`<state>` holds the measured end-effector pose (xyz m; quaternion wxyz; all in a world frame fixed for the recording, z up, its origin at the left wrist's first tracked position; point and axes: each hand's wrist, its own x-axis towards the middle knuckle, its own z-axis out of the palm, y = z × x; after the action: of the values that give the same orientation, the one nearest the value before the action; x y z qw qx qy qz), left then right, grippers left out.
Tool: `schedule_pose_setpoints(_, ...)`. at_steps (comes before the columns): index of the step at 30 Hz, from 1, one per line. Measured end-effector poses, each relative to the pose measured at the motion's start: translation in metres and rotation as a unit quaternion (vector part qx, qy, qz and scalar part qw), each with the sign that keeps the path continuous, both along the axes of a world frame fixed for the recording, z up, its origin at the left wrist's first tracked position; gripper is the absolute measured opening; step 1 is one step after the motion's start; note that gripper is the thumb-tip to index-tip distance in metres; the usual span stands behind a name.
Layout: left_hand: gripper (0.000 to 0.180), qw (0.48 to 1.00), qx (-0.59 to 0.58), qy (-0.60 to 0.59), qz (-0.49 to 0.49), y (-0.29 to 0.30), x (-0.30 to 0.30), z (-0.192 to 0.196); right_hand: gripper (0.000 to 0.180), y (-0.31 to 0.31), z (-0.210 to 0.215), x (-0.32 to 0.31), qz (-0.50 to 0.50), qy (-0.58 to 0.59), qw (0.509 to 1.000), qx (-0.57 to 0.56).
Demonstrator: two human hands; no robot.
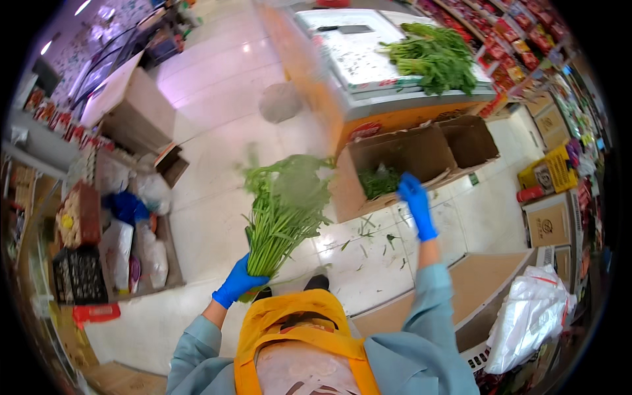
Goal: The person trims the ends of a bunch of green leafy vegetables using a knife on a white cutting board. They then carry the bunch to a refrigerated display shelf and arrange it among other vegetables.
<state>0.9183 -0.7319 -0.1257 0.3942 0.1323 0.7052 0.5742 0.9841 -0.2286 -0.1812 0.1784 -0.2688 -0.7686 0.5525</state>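
Note:
My left hand (241,282), in a blue glove, is closed around the stem ends of a bunch of leafy greens (280,224). The long thin stems point away from me, and the leafy tops fan out at the far end with some motion blur. My right hand (416,205), gloved in blue too, reaches over the near edge of an open cardboard box (401,150). Its fingers stretch towards the box, and I see nothing held in them. Green leaf scraps (378,183) lie inside the box, just left of my right fingertips.
Beyond the box, a white-topped chest (368,56) bears a pile of greens (438,56) and a cleaver (345,29). Leaf bits (368,243) litter the tiles. Flat cardboard (474,289) and a plastic bag (526,316) lie right; a bin of bags (174,260) stands left.

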Motion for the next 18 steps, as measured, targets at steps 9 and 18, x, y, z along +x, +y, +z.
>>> schedule_pose_setpoints(9, 0.063, 0.951, 0.160, -0.077, -0.252, 0.098, -0.056, -0.024, 0.033, -0.260, 0.037, 0.086, -0.218, -0.017, 0.974, -0.062)
schedule_pose_setpoints(18, 0.069, 0.693, 0.113, -0.266, -0.660, 0.105, 0.059, -0.044, 0.057, -0.456, 0.057, 0.200, -0.391, 0.177, 0.886, -0.176)
